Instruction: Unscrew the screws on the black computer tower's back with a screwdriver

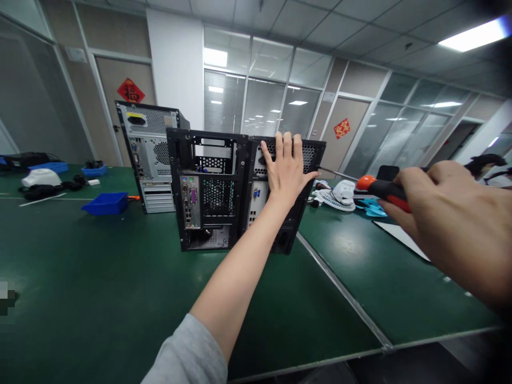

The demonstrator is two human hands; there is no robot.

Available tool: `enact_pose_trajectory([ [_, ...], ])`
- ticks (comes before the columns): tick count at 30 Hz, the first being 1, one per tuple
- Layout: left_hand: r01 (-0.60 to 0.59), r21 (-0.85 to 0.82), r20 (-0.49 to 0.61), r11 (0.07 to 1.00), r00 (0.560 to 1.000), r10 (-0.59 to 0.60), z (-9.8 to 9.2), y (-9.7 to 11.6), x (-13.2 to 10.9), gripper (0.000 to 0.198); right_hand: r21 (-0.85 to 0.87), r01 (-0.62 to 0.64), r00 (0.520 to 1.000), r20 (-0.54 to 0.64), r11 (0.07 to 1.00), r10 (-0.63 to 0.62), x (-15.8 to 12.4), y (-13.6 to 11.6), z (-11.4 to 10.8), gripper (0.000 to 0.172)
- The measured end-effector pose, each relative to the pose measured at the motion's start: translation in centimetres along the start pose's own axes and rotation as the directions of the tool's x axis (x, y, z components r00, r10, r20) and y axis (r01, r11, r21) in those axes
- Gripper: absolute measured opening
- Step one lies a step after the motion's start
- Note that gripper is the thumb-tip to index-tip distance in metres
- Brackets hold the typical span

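Observation:
My left hand (286, 170) lies with spread fingers against the upper back of a black computer case (312, 160), covering part of its perforated panel. A red and black screwdriver (386, 192) is gripped in my right hand (452, 218). Its thin shaft points left, and the tip meets the case's upper right edge. Directly left of this case stands a second black computer case (242, 208), its rear showing ports and an open bay at the top. Behind that, a taller grey computer case (154, 128) stands upright.
A blue bin (106, 204) sits left on the green table (120, 298). White and blue items, including a white basket (336, 200), lie at the right. A metal seam (344, 290) crosses the tabletop. Another person (486, 165) is partly visible at far right.

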State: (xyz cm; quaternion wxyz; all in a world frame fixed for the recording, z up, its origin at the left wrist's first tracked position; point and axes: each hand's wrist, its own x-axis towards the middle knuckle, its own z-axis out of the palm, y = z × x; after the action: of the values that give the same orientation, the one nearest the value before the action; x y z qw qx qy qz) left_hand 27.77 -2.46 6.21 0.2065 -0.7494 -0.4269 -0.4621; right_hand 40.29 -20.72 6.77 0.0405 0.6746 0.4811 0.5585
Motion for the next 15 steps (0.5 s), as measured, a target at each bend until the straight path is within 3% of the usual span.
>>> enact_pose_trajectory([
  [7,-0.007,-0.016,-0.016,1.0,1.0,0.007,-0.05,-0.15,-0.04,0.095,0.016,0.037,0.996,-0.076,0.999,-0.035,0.22,-0.08,0.11,0.058],
  [15,-0.007,-0.015,-0.034,1.0,0.999,0.007,0.19,-0.15,-0.02,0.094,0.033,0.045,0.994,-0.098,0.998,-0.042,-0.1,-0.13,0.21,0.047],
])
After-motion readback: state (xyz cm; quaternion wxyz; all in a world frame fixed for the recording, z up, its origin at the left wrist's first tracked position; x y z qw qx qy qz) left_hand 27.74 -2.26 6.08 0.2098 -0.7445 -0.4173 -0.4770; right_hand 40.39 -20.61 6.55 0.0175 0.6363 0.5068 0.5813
